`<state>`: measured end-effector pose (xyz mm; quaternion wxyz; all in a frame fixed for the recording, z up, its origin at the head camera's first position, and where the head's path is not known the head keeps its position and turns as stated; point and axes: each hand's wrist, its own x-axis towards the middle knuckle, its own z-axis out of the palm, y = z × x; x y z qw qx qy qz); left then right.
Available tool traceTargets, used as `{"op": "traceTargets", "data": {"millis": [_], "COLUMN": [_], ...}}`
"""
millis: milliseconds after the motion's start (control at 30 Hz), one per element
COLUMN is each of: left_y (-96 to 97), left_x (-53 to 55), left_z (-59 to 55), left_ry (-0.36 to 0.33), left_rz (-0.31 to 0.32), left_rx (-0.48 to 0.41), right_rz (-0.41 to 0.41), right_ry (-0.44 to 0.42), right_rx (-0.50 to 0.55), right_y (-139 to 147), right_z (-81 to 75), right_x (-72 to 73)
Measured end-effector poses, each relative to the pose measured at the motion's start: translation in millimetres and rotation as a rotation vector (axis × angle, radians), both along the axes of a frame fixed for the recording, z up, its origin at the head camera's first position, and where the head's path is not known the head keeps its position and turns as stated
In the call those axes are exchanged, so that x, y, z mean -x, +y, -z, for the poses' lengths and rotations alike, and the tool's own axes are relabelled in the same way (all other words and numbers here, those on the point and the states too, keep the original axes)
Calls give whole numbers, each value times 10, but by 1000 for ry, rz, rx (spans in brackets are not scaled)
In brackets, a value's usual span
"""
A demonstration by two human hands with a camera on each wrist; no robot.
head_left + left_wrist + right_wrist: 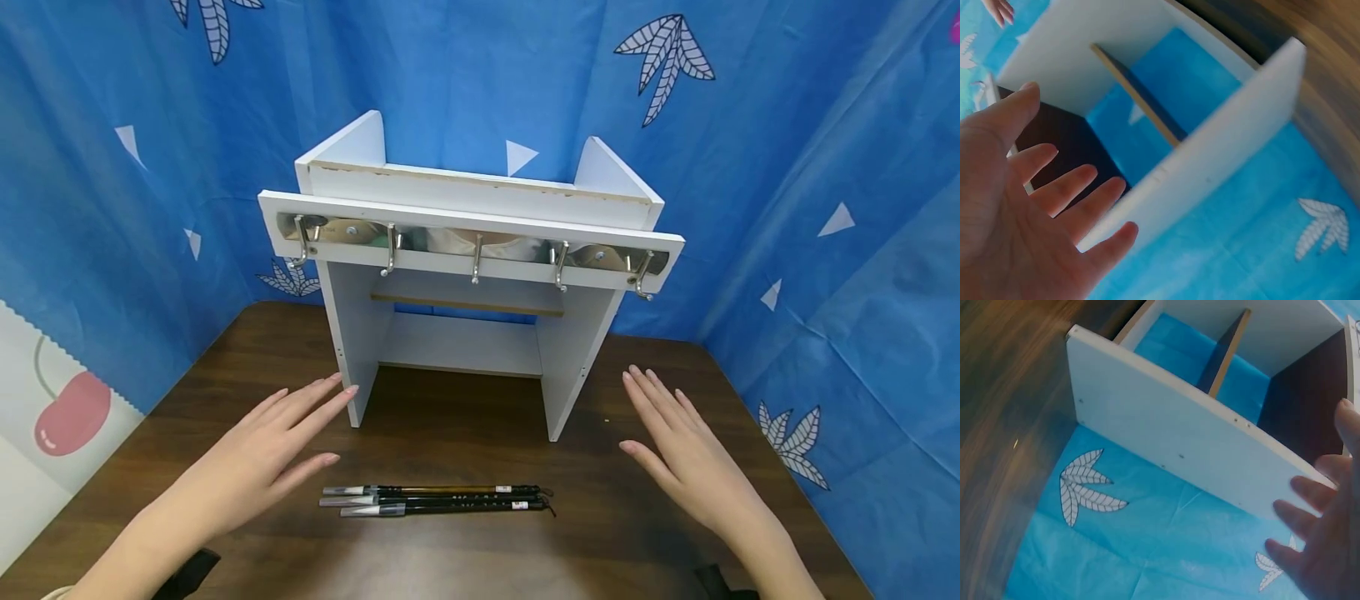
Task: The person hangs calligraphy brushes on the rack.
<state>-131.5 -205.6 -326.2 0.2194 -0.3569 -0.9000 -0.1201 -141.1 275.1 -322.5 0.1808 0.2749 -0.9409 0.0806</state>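
Both hands hover over the table with fingers extended and nothing in them. My left hand (255,458) is at the left, its fingertips overlapping the lower left side of a white shelf unit (480,212) in the head view. My right hand (686,454) is to the right of that unit, thumb apart from the fingers. Across the unit's front runs a board with a metal strip and several hooks (477,258). Several calligraphy brushes (450,502) with clear caps over their tips lie side by side between the hands, caps toward the left.
The unit stands at the back of a dark wooden table (450,417). Behind and to the right hangs a blue curtain (465,75) with leaf prints. A white cloth with a cherry print (71,412) hangs at the left edge.
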Motion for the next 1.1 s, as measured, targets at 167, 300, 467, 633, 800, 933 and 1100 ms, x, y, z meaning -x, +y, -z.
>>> {"op": "traceTargets", "data": {"millis": [167,300,467,633,800,933,1100], "left_y": [176,261,300,308,321,338,372], "left_x": [-2,49,134,220,278,296,305], "left_z": [21,92,224,392,541,653,801], "left_ry": [-9,-37,-84,-182,-283,-354,-452], "left_rz": [96,148,185,172,144,140,156], "left_rx": [-3,10,-13,-29,-20,4,15], "right_rz": [-96,-149,-228,-262,-238,-231,-222], "right_ry": [120,192,279,414,468,438,388], "right_rx": [100,198,320,440,536,567,589], "right_y": [-106,-205,-350,-458,-511,-530,-546], "right_z": [10,23,27,56,98,149,231], "right_x": [76,192,362,530,637,682,690]}}
